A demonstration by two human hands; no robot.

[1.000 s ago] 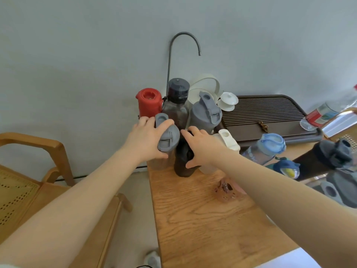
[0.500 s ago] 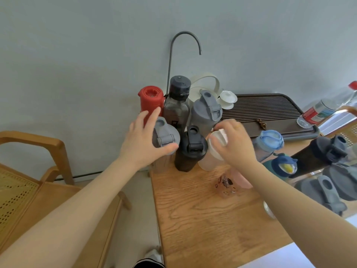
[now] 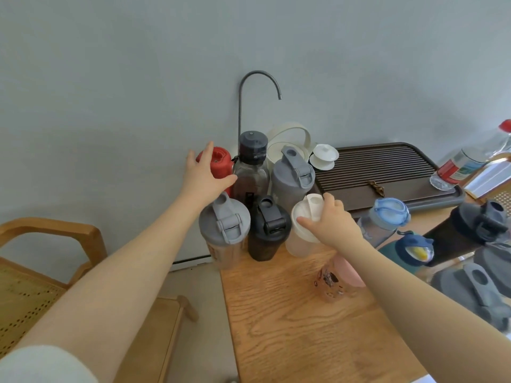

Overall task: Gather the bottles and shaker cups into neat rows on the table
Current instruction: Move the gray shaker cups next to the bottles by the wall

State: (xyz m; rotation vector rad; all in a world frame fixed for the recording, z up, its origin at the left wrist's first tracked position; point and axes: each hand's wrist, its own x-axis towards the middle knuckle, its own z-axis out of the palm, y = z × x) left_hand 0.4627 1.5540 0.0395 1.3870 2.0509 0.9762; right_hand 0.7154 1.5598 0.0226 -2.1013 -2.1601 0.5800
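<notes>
At the wooden table's far left corner stand two rows. Back row: a red bottle, a dark smoky bottle, a grey shaker cup. Front row: a grey-lidded clear shaker, a black shaker, a white shaker cup. My left hand wraps around the red bottle. The white shaker's lid is gripped by my right hand. To the right lie a blue-lidded bottle, a teal bottle, a dark shaker, a grey shaker and a pink cup.
A dark slatted tea tray sits behind, with a white lidded cup and a plastic water bottle at its ends. A curved grey faucet and white kettle stand by the wall. A wooden chair is left of the table.
My left hand has left the grey-lidded shaker and reached back to the red bottle. My right hand moved from the black shaker to the white shaker, which now stands upright beside it.
</notes>
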